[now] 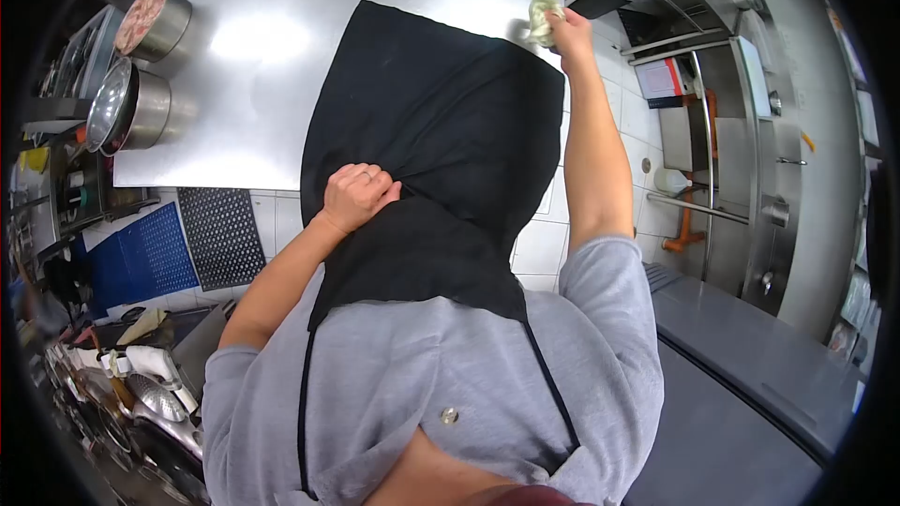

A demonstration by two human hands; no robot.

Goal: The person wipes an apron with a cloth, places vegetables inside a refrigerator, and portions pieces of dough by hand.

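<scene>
A black apron (pixel 441 122) hangs from straps around my neck, and its lower part extends over the steel table (pixel 253 103). My left hand (pixel 359 195) is closed at the apron's waist, with fabric bunched into folds at the fingers. Stretched out to the far right corner of the table, my right hand (pixel 574 36) grips a crumpled, pale green-white cloth (pixel 541 22). The cloth is at the tabletop's edge; whether it touches the surface I cannot tell.
At the table's left stand a steel pot (pixel 171 23) with pinkish contents and another pot (pixel 150 108) with a metal bowl tilted against it. A grey chest-like unit (pixel 741 365) is at my right. Metal utensils (pixel 155 398) lie lower left. Steel racks (pixel 703 122) line the right.
</scene>
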